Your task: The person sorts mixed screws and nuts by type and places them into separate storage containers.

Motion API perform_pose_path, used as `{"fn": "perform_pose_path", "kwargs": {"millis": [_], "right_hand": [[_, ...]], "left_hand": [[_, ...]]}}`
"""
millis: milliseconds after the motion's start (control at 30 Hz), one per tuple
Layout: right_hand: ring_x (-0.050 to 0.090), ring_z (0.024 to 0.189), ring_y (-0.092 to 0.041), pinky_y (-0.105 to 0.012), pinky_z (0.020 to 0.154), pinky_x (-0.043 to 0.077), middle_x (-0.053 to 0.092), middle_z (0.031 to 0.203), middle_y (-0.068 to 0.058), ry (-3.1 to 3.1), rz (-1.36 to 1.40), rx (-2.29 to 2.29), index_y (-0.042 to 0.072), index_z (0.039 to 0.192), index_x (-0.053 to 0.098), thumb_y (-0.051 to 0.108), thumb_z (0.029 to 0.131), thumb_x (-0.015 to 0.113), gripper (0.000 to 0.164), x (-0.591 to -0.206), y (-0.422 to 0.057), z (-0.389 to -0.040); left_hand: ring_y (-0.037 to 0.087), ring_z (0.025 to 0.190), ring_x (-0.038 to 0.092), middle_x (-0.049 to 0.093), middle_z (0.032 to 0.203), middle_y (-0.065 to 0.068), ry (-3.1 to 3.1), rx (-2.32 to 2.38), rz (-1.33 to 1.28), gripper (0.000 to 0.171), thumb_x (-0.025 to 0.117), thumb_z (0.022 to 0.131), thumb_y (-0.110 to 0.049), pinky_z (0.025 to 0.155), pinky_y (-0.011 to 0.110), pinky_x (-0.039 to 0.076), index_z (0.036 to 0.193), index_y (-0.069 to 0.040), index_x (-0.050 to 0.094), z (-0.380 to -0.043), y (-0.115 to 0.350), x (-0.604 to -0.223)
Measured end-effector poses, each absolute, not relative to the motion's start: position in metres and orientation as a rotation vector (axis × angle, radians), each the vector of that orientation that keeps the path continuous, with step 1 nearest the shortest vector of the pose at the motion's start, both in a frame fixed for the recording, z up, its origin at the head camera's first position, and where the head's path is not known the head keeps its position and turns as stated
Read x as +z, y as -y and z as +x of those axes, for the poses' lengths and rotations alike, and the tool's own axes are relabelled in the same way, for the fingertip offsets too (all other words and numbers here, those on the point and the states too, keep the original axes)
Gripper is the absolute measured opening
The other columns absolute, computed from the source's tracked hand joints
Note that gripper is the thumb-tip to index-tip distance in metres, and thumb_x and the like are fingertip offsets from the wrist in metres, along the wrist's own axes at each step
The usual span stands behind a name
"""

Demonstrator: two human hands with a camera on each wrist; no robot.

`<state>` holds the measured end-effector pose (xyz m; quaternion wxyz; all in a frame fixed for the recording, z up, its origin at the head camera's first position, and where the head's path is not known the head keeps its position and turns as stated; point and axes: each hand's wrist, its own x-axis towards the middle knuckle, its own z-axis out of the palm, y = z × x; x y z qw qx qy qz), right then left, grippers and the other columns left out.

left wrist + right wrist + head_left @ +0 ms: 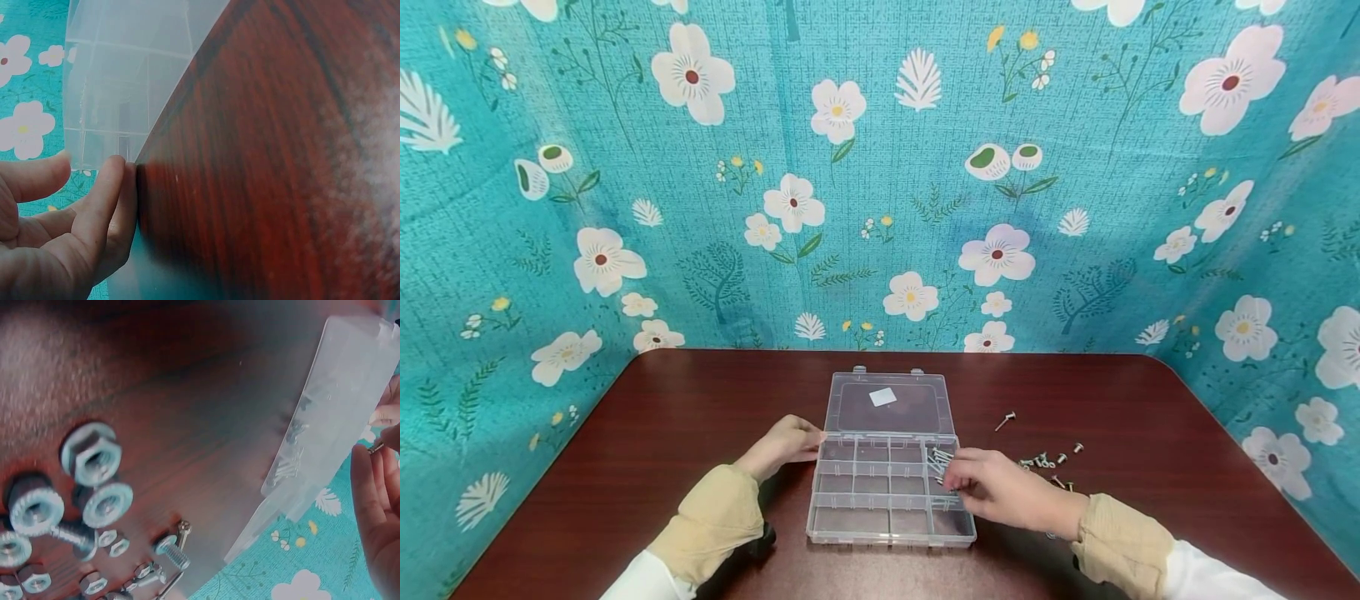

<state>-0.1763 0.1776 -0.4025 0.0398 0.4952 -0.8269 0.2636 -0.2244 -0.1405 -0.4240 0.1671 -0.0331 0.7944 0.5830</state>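
Note:
A clear plastic compartment box lies on the dark red-brown table, its lid folded back and away from me. My left hand is at the box's left side near the hinge; in the left wrist view its fingertips touch the box edge, thumb apart. Over the right-hand compartments is my right hand, pinching a small screw between thumb and fingers. Several long screws lie in the back right compartment, and more pieces show in the compartment in front of it, partly hidden by the hand.
Right of the box, loose bolts and flange nuts are scattered, some hidden behind my right hand. One longer screw lies apart, farther back. A white label is on the lid. Flowered turquoise cloth hangs behind the table.

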Motion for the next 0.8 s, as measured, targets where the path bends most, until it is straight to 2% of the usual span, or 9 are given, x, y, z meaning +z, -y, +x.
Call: {"fn": "perform_pose_path", "kwargs": {"millis": [267, 567, 800], "right_hand": [[0.049, 0.071, -0.001, -0.002, 0.062, 0.039, 0.054, 0.088, 0.009, 2.429, 1.627, 0.736, 0.015, 0.086, 0.062, -0.005, 0.072, 0.064, 0.024, -0.407, -0.176, -0.17], [0.054, 0.084, -0.003, -0.01, 0.069, 0.045, 0.055, 0.093, 0.01, 2.475, 1.564, 0.624, 0.017, 0.091, 0.064, -0.001, 0.073, 0.069, 0.026, -0.396, -0.182, -0.174], [0.051, 0.077, -0.002, -0.013, 0.066, 0.047, 0.055, 0.086, 0.008, 2.398, 1.525, 0.407, 0.016, 0.089, 0.065, -0.004, 0.069, 0.067, 0.028, -0.388, -0.19, -0.187]], "left_hand": [[0.024, 0.089, 0.06, 0.062, 0.099, 0.021, -2.262, 1.661, -0.087, 0.021, 0.05, 0.09, 0.003, 0.079, 0.038, 0.054, 0.101, 0.019, 0.057, -0.225, 0.141, -0.424], [0.022, 0.087, 0.059, 0.061, 0.097, 0.021, -2.279, 1.63, -0.11, 0.022, 0.052, 0.09, 0.0, 0.079, 0.038, 0.054, 0.102, 0.018, 0.056, -0.225, 0.141, -0.424], [0.021, 0.086, 0.058, 0.06, 0.098, 0.021, -2.292, 1.609, -0.125, 0.023, 0.052, 0.09, -0.001, 0.078, 0.037, 0.054, 0.103, 0.018, 0.056, -0.226, 0.14, -0.424]]}}
